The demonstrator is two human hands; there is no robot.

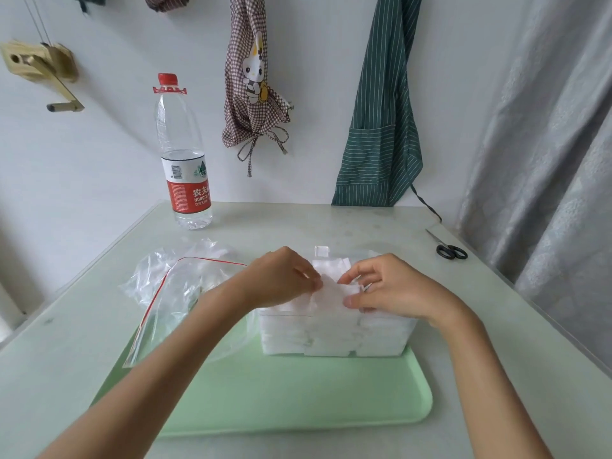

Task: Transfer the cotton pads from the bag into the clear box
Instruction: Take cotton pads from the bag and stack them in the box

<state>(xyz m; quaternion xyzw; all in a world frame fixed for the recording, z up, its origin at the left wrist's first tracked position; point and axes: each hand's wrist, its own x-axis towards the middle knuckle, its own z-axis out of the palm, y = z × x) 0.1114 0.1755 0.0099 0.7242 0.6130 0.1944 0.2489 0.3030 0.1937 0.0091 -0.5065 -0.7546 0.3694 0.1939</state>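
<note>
- Both forearms reach forward from the bottom corners and converge over the clear box (334, 339), which stands on the far part of a pale green tray (298, 399) on the worktop (331, 220).
- The left hand (281, 279) comes in from the left, knuckles up, wrist slightly bent; its fingertips curl down and pinch the left edge of the topmost cotton pads (331, 289).
- The right hand (390, 289) faces it from the right, fingers bent; index finger and thumb grip the right edge of the same white pads, the thumb lying low along the top of the stack.
- The box is packed with white cotton pads in side-by-side stacks that rise above its rim; the pads between the hands sit on top of them.
- The plastic bag (178, 286), clear with a red zip strip, lies crumpled just left of the box, partly on the tray and under the left forearm; how many pads are in it cannot be told.
- A water bottle (183, 154) with a red cap stands at the far left of the worktop; black-handled scissors (448, 248) lie far right.
- A checked apron (253, 84) and a green striped apron (381, 120) hang on the wall behind; a grey curtain (546, 160) hangs at right.
</note>
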